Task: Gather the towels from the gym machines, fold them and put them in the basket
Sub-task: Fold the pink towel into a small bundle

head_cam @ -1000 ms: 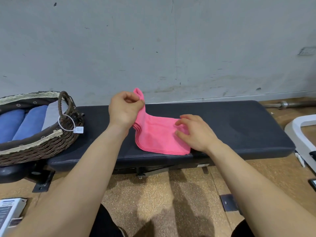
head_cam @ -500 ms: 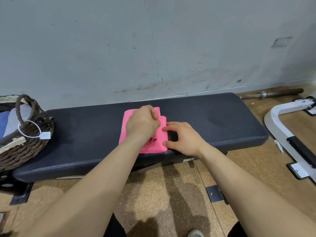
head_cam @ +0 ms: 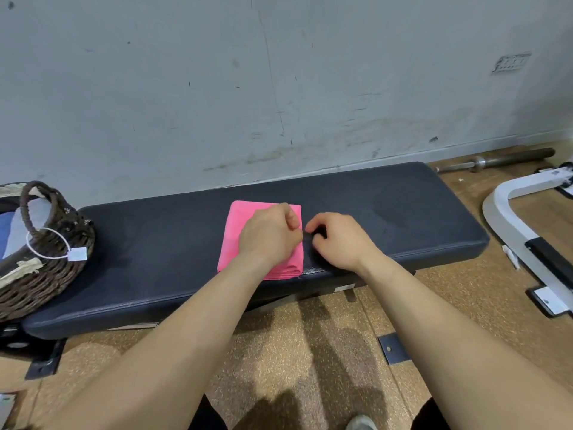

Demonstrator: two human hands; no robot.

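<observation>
The folded pink towel lies on the surface, well apart from the basket; our left grip rests curled on it, perhaps pinching its right edge, though we cannot tell; our right grip, clenched on nothing, sits just beside; lifted one-handed, the layers could slip open.

This is a gym: a padded bench stands by the wall, and a barbell lies on the floor near a white machine frame.

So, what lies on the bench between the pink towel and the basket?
Nothing: in the head view only bare bench padding separates pink towel and basket.
</observation>
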